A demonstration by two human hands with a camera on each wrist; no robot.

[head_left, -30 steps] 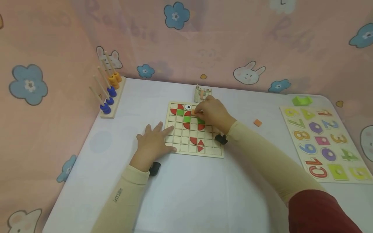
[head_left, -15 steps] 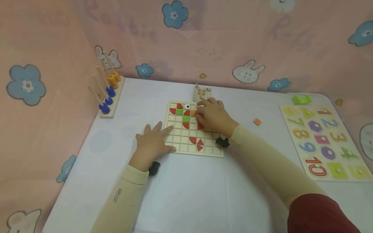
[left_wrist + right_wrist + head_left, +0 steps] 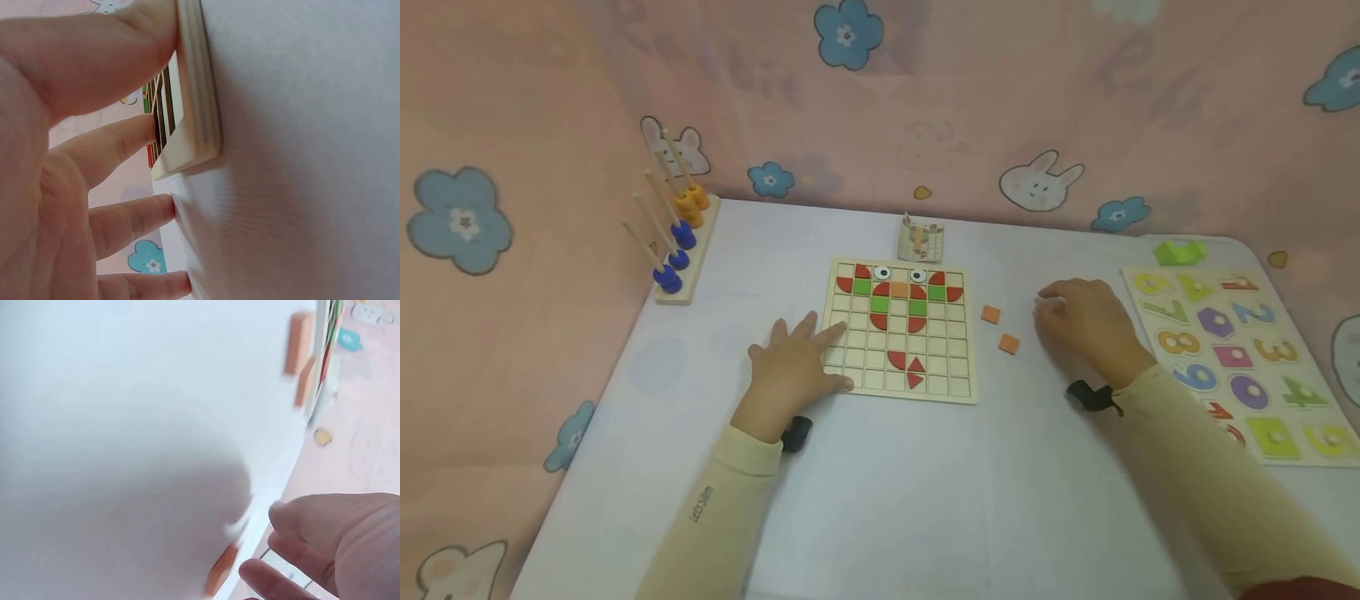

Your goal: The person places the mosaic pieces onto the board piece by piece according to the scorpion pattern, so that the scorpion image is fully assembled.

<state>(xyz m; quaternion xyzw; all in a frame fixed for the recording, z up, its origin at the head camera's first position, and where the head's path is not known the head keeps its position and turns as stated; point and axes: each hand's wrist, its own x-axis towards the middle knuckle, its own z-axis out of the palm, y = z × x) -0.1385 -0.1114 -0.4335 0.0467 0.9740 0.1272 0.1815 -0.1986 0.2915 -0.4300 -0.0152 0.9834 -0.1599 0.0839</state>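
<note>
Orange tiles (image 3: 1000, 329) uncovered as right hand (image 3: 1086, 325) withdrew.

We see a white table (image 3: 887, 500) w/ a smooth top, rounded at the far right corner. Pink cloth backdrop (image 3: 970, 100) hangs right behind it and wraps round the left side too, printed w/ blue flowers, white bunny faces and small orange hearts. Light is soft and even, only faint shadows on the tabletop. On the table's far left edge stands a wooden peg abacus (image 3: 677, 242) w/ blue and orange beads, close to the cloth. At the right lies a number puzzle board (image 3: 1240, 358) w/ coloured digits, and beyond it, near the backdrop, a green block (image 3: 1177, 252).
</note>
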